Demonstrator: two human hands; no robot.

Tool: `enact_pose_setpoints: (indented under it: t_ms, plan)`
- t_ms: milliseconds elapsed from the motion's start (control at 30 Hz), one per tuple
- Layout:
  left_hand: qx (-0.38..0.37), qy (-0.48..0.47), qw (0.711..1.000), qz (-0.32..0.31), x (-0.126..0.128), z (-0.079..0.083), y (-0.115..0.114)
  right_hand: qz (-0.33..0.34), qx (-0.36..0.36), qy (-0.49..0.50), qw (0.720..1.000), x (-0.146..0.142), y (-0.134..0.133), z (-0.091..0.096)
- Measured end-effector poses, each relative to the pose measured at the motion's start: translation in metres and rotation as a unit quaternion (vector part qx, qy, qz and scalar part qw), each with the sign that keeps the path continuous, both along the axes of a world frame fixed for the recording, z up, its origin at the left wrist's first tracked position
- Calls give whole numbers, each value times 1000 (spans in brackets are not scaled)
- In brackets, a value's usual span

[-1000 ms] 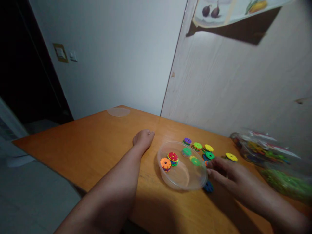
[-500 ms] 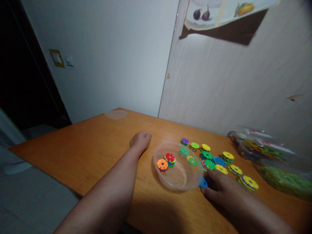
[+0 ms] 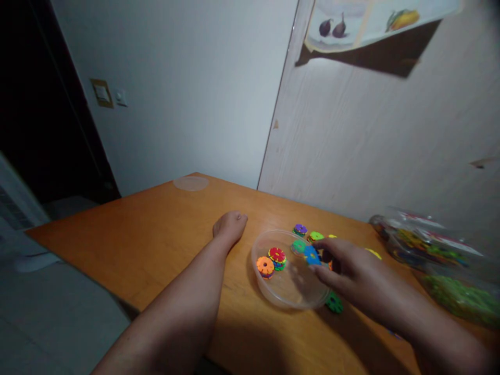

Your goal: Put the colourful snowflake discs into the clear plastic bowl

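1. Right hand, entering from the lower right: thumb and fingers pinch a blue disc with a notched, flower-like edge. Whether it is 1 disc or several together, I cannot tell.
2. The blue disc sits at the fingertips, on the hand's left, and appears over the right part of a clear round plastic bowl. Being round, it has no long axis; its flat face is tilted toward the viewer. The bowl's middle lies to the left of this hand and lower.
3. Left hand: curled into a fist on the wooden table, just beyond the bowl's left side. Whether anything is inside it, I cannot tell. The right hand is clearly nearer the blue disc.
4. In the bowl's left part, an orange disc stack and a red-topped stack lie touching or nearly so.
5. Right of the bowl, a dark green disc lies on the table; beyond the rim are a purple-topped stack and a lime-topped stack.
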State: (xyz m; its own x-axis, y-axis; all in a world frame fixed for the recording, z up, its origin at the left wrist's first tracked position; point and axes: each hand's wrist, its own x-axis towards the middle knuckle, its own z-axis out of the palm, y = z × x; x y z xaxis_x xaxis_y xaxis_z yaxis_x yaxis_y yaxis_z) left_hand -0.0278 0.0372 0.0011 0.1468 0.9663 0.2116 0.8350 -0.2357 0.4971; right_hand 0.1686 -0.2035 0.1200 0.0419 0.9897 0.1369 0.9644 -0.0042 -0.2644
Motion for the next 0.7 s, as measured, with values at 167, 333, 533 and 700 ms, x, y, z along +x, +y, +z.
enact_pose_setpoints:
  t_ms: [167,333,533,700]
  plan:
    - [-2,-11,1000,-2,0,2,-2,25,-69,-72,995,-33,45,-7]
    - [-13,-13,1000,0,1,4,-4,19,-83,-74,994,-37,65,-17]
    - [-15,-11,1000,-3,1,5,-4,0,-16,-38,999,-5,30,-6]
    - [-7,-5,1000,0,1,4,-3,-69,-40,-22,997,26,-14,-13]
